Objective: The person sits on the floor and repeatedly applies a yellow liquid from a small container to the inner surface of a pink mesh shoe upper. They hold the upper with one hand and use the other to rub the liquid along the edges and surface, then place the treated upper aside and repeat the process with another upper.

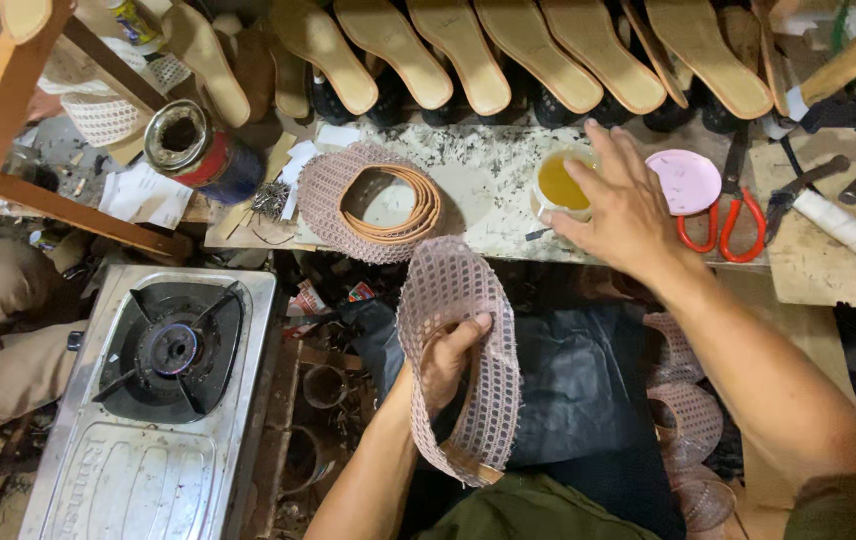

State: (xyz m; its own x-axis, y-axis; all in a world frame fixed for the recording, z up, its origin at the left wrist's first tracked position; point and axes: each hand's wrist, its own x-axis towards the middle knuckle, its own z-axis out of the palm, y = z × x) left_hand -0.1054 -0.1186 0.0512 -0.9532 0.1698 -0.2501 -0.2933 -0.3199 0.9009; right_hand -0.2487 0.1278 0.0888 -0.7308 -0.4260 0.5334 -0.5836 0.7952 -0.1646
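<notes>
The pinkish mesh shoe upper is a curved, perforated band with a tan edge at its lower end, hanging in front of my lap. My left hand pinches it, thumb over the inner side, fingers curled behind. At two o'clock, my right hand hovers, fingers spread, over the cup of yellow glue on the counter.

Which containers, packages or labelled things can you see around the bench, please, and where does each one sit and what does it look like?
Tin can: upper left, lying on its side, open mouth, red and dark blue label.
Small cup: on the bench under the right hand, white, holding yellow liquid.
Pink lid: beside the cup, round and flat.
Small packet: below the bench edge, colourful, partly hidden.
Gas stove: lower left, embossed lettering on metal.
</notes>
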